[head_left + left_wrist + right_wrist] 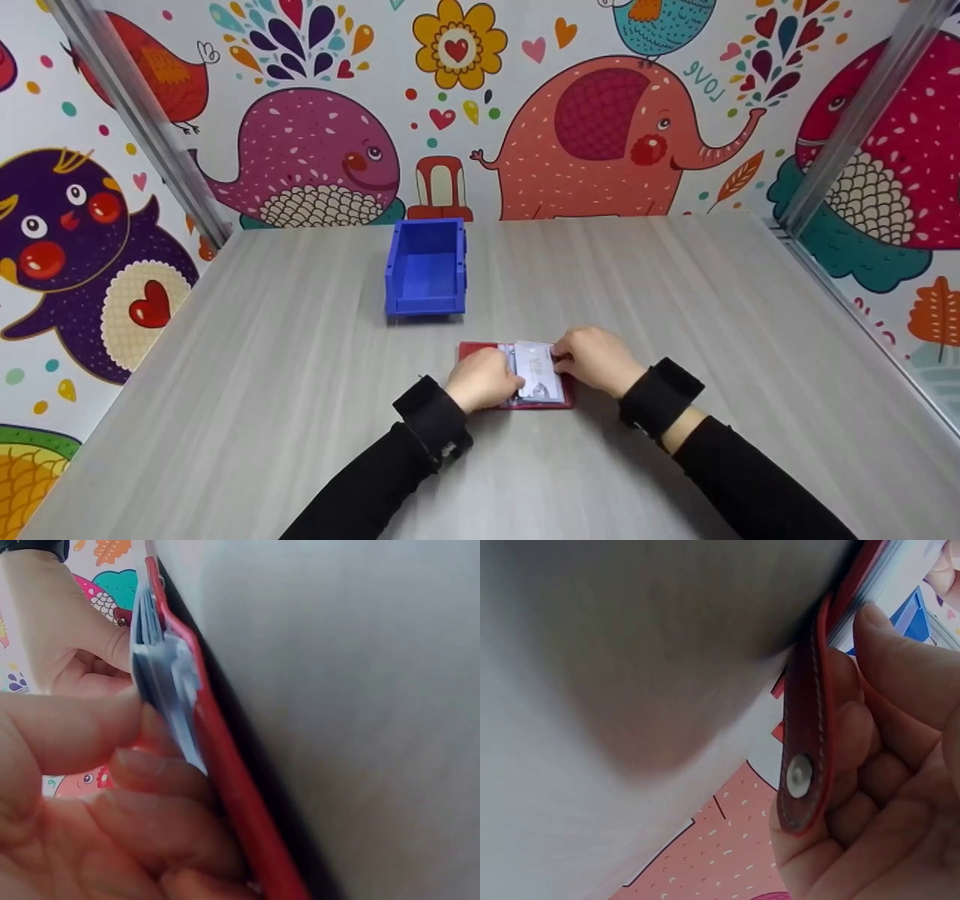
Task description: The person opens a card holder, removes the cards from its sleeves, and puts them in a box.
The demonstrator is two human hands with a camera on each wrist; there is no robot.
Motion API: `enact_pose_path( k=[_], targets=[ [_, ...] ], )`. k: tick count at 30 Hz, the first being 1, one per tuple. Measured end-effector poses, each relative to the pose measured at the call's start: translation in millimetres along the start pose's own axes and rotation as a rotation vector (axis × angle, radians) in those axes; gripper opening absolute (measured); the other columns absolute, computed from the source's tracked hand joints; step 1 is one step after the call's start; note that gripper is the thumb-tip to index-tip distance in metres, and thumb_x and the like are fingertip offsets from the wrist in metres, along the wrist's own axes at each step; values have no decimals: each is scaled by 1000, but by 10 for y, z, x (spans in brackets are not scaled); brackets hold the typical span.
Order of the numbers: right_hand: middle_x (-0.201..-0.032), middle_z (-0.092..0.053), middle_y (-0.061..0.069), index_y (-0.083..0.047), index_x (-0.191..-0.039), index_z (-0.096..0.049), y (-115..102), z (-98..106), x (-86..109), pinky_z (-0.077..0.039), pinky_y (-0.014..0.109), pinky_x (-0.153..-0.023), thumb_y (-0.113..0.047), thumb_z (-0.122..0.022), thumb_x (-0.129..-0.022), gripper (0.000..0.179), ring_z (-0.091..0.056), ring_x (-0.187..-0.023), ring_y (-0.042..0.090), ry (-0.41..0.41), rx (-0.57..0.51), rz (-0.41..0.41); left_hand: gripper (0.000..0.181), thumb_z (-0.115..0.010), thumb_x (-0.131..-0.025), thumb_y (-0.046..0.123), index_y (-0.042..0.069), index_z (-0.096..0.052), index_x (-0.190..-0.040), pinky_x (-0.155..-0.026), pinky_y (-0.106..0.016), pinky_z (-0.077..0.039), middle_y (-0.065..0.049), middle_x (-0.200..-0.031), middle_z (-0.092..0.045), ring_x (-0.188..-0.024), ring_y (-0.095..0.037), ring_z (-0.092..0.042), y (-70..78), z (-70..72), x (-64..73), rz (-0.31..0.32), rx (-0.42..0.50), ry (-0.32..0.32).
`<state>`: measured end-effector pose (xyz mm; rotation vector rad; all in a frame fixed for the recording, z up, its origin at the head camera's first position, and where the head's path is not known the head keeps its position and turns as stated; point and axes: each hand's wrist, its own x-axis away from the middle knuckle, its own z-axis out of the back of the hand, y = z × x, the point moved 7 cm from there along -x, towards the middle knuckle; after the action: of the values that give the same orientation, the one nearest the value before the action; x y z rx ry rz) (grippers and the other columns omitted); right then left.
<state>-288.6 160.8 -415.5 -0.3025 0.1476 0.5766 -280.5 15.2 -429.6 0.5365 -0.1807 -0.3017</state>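
Note:
A red card holder (566, 397) lies unfolded on the table, with clear sleeves stacked inside. On its right half a white card (536, 367) with "VIP" lettering faces up. My left hand (481, 381) is over the left cover; its thumb and finger pinch the sleeve edges (154, 667) near the fold. At the right edge, my right hand (598, 361) grips the holder and its sleeves, thumb on top and other fingers curled below. A red strap (808, 712) with a metal snap hangs beside those fingers. Whether the card is fully inside its sleeve, I cannot tell.
Beyond the holder, to its left, stands a blue plastic bin (426, 306). The light wood-look table (300, 360) is bordered by cartoon-printed walls (450, 150) with metal corner posts (150, 112).

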Motion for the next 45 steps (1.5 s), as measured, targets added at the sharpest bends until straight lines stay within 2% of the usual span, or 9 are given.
enact_pose_path(
  k=[13,21,27,39,45],
  targets=[
    [-86,-72,6,-8,-89,-78,8,-5,-5,-53,42,-66,-10,-82,-78,11,-68,-77,24,-16,6,-28,38,-73,-84,22,17,-46,-58,-60,-34,-43,2,-63,-48,-60,-15,-47,2,14,0,-23,-3,8],
    [-85,-72,6,-7,-89,-78,4,-10,-5,-53,41,-66,-9,-81,-79,11,-67,-76,23,-22,9,-23,37,-72,-85,22,16,-47,-59,-58,-31,-39,3,-61,-45,-58,-14,-45,-45,28,4,-12,28,-10],
    [-86,-72,7,-6,-91,-78,5,-12,-3,-53,41,-67,-8,-80,-80,12,-67,-78,23,-28,1,-31,38,-73,-83,21,16,-47,-55,-53,-28,-35,5,-57,-43,-54,-12,-43,-76,47,-1,-26,47,-15],
    [-88,-72,8,-4,-93,-78,-3,-11,5,-53,40,-70,-8,-81,-80,14,-67,-79,23,-26,-13,-21,40,-71,-79,17,19,-45,-49,-48,-23,-29,10,-49,-38,-48,-8,-39,-147,93,11,-54,159,-29],
    [-87,-72,7,-5,-93,-77,-4,-10,6,-53,40,-69,-8,-80,-80,13,-66,-76,22,-30,-3,-15,40,-71,-82,13,17,-47,-50,-36,-20,-28,9,-44,-39,-37,-5,-36,-221,64,21,16,305,-94]
  ],
)
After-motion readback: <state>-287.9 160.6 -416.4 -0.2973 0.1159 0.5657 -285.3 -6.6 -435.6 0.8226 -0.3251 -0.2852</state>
